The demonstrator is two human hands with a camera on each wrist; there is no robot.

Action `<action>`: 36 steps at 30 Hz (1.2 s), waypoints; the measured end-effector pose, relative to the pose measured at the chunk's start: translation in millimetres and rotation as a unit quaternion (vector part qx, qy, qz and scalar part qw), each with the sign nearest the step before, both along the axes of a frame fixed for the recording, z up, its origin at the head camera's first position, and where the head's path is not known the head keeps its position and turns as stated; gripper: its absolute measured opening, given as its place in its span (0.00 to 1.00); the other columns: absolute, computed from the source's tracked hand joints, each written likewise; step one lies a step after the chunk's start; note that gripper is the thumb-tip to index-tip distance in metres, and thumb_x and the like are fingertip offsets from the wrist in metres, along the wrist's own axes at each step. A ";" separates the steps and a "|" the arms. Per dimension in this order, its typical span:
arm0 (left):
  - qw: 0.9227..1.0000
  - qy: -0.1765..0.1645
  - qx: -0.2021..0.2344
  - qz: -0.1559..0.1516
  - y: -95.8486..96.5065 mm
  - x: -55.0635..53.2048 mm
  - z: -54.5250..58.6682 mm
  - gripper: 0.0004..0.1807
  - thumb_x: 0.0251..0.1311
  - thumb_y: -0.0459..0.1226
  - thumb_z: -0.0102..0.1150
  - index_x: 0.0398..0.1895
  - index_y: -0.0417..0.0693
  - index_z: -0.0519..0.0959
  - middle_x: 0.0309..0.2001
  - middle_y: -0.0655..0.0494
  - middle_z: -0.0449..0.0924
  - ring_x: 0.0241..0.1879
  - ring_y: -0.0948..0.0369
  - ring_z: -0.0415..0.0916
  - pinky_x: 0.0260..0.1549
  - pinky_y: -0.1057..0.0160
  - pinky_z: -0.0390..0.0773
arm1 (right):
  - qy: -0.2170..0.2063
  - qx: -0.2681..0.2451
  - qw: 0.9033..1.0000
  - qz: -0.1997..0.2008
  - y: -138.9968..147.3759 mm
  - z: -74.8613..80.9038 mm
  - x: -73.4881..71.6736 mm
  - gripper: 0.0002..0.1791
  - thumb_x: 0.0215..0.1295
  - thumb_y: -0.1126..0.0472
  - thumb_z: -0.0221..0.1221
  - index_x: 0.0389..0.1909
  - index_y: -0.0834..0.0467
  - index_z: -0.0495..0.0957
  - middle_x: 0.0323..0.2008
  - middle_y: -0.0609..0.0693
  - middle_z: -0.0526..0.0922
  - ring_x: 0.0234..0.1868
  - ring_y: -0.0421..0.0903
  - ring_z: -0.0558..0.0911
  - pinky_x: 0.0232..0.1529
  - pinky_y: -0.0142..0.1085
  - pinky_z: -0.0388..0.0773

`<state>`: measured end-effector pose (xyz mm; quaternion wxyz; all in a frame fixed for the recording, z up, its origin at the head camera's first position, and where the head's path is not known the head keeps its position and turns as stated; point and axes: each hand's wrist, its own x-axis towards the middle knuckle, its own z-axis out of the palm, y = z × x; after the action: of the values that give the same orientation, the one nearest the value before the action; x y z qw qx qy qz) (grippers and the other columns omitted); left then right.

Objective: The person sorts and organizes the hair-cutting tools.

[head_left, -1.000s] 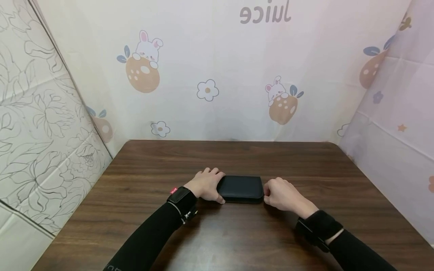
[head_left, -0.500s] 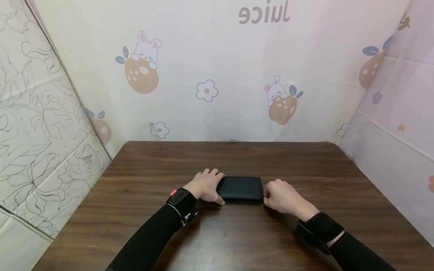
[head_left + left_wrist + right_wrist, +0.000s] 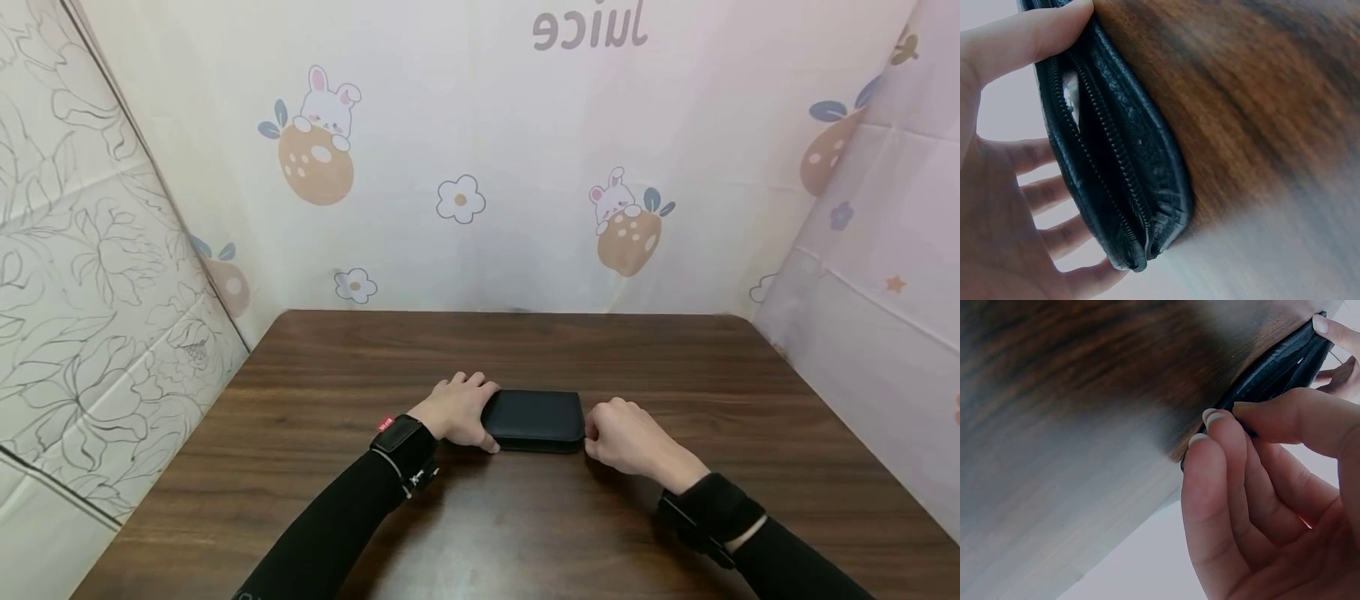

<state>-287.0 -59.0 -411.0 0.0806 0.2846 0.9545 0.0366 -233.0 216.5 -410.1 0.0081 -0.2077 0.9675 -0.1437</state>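
A black leather zip wallet (image 3: 532,415) lies on the wooden table, its long side facing me. My left hand (image 3: 456,412) holds its left end, thumb along the near edge and fingers spread over the far side. In the left wrist view the zip (image 3: 1116,150) gapes between its two rows of teeth, and something whitish (image 3: 1071,94) shows inside. At the wallet's right end, my right hand (image 3: 626,433) pinches with thumb (image 3: 1272,415) and curled fingers right at the zipped edge. Whatever lies between those fingertips is hidden.
The brown wood-grain table (image 3: 480,533) reaches back to a white curtain (image 3: 517,108) printed with rabbits and fruit. Another patterned sheet (image 3: 97,250) hangs along the left side. Both wrists wear black straps (image 3: 405,450).
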 end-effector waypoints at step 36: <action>1.000 0.001 0.004 0.000 -0.2 -0.5 -1.0 0.51 0.50 0.62 0.72 0.76 0.57 0.65 0.68 0.54 0.67 0.64 0.51 0.66 0.62 0.45 0.68 | 0.019 0.005 1.000 0.016 -2.3 -0.4 3.7 0.16 0.58 0.68 0.64 0.14 0.49 0.78 0.12 0.39 0.69 0.13 0.36 0.66 0.18 0.32 0.64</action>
<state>-287.5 -59.2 -412.0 0.0789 0.2854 0.9543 0.0400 -229.2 214.2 -410.6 -0.0072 -0.2260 0.9648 -0.1343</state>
